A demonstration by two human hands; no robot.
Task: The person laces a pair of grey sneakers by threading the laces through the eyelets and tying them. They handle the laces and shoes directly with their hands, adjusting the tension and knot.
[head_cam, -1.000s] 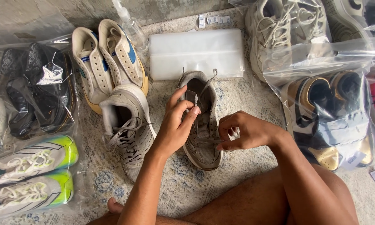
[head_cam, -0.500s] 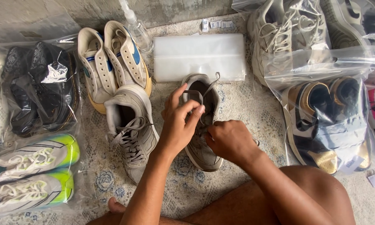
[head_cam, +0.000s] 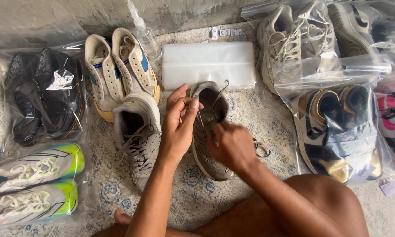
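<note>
Both hands at the laces of a grey shoe (head_cam: 208, 131), centre of the patterned mat (head_cam: 259, 118).

Left of the grey shoe, its mate (head_cam: 138, 136) lies with laces loose, touching it at the heel end; a stray loop could snag there. The left hand (head_cam: 180, 127) pinches a lace near the tongue, fingers closed on it; pulled too hard, the lace may slip an eyelet. The right hand (head_cam: 232, 147) is curled over the mid-laces; what it holds cannot be told. A lace end trails right of the grey shoe. Since a second ago the right hand has moved from beside the shoe to over it.
</note>
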